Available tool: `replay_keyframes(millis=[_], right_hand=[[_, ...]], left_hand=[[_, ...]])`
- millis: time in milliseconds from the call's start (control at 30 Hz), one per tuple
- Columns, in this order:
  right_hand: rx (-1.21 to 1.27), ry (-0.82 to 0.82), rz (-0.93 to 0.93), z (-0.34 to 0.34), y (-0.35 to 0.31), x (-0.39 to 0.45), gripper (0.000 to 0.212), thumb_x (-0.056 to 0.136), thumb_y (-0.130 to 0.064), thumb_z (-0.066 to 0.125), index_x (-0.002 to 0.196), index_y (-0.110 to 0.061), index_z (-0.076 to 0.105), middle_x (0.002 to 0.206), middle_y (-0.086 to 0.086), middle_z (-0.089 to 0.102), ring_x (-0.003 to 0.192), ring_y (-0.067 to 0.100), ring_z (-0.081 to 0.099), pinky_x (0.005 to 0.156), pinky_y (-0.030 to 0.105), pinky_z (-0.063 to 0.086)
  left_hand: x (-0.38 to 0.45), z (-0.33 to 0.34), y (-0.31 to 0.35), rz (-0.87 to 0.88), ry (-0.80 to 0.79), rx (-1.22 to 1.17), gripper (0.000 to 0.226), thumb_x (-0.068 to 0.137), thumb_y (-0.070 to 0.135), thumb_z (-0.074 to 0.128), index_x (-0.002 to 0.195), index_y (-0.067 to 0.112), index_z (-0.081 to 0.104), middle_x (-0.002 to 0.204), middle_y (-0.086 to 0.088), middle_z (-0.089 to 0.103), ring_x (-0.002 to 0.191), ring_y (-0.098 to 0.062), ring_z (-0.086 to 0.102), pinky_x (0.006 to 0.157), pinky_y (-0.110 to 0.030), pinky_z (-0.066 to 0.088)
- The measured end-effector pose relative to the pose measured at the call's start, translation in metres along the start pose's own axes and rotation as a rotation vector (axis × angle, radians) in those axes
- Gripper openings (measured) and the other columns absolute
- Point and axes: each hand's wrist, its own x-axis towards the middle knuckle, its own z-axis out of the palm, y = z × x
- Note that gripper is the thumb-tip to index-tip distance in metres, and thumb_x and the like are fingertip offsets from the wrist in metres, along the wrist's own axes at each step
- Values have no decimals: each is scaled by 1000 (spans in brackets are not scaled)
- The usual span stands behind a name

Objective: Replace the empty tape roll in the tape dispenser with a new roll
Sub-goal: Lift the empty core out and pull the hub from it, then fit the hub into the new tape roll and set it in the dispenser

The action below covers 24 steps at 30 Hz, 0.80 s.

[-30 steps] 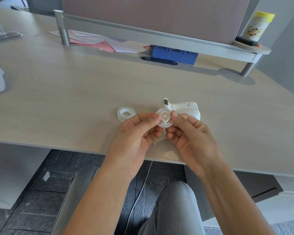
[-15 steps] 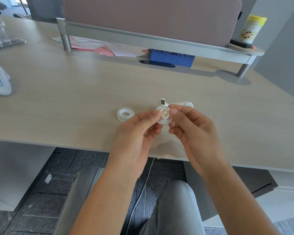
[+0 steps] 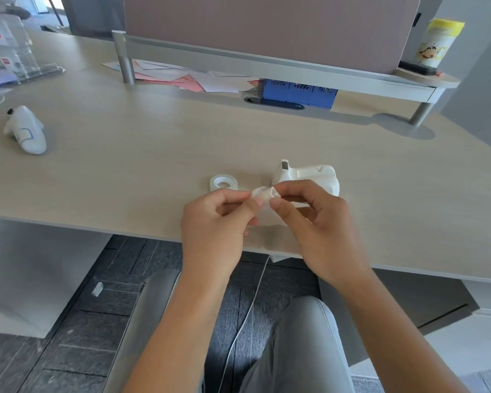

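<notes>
A white tape dispenser (image 3: 309, 175) stands on the desk just beyond my hands. A new clear tape roll (image 3: 223, 182) lies flat to its left. Above the desk's front edge both hands pinch a small whitish roll-and-hub piece (image 3: 264, 195), tilted on edge. My left hand (image 3: 219, 219) grips its left side with thumb and fingers. My right hand (image 3: 315, 219) grips its right side, on a white hub part. The piece is blurred, so its parts are hard to tell apart.
The light wood desk (image 3: 153, 154) holds a white handheld device (image 3: 26, 133) at far left. Papers (image 3: 187, 76) and a blue box (image 3: 298, 92) lie under a raised shelf (image 3: 267, 63) at the back. A yellow-capped canister (image 3: 437, 42) stands at the shelf's right end.
Both hands stay on the white piece. It has turned from facing me flat to tilted on edge, and my hands have twisted slightly around it. The view has shifted.
</notes>
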Motion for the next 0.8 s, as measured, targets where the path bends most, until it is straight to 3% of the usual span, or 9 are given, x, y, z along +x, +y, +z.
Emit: replay_keyframes(millis=[100,167,267,333,433,533,600,733,800], right_hand=[[61,88,1,7,3,5,8,102,-20,67,107,-21,73,101,-6,80,97,9,75,87,28,60],[104,124,40,9,4,11,8,103,-18,65,106,-17,72,103,4,79,101,21,75,88,39,63],[95,131,101,14,8,21,7,101,-19,67,99,-21,73,97,0,79,97,21,76,90,45,63],[83,118,123,17,10,25,8,101,-19,67,97,-24,72,94,-2,78,96,21,77,88,42,63],[73,110,145,18,14,27,6,102,-20,67,100,-19,72,89,0,77,81,16,74,71,29,61],[33,118,143,16,19,25,7,101,-21,67,103,-17,72,87,0,77,73,12,71,71,27,60],[20,127,142,16,21,23,7,101,-23,67,102,-19,72,88,-1,78,77,13,74,77,30,61],[-54,122,111,20,19,18,9,101,-28,66,104,-22,72,90,-7,77,78,4,74,69,11,54],[-81,126,103,21,18,16,8,101,-28,66,103,-22,72,88,-11,75,71,-4,69,62,5,48]], left_hand=[[2,-9,-2,76,61,242,16,80,25,84,95,26,79,76,2,82,67,-5,74,73,-27,61],[2,-11,0,129,96,385,17,82,24,83,98,24,79,81,7,81,69,-1,73,74,-26,59],[5,-8,0,216,109,564,16,85,29,81,96,18,80,81,4,81,75,-16,76,76,-37,60],[9,-5,-1,252,94,661,19,87,33,79,96,17,79,81,2,80,76,-21,75,75,-41,60],[16,-6,-2,289,85,746,22,93,38,71,97,18,79,82,1,80,77,-23,73,74,-42,58],[27,-13,-5,339,75,829,17,95,19,67,109,17,75,101,-2,77,94,-28,70,81,-44,55],[37,-18,-6,371,34,958,28,92,9,65,118,17,71,117,-3,68,112,-29,60,87,-44,51],[55,-16,-7,385,-61,1132,33,94,11,61,125,19,70,144,-1,58,133,-28,48,102,-41,42],[58,-16,-10,388,-46,1119,28,95,13,62,121,18,73,138,-1,64,128,-28,53,102,-42,43]])
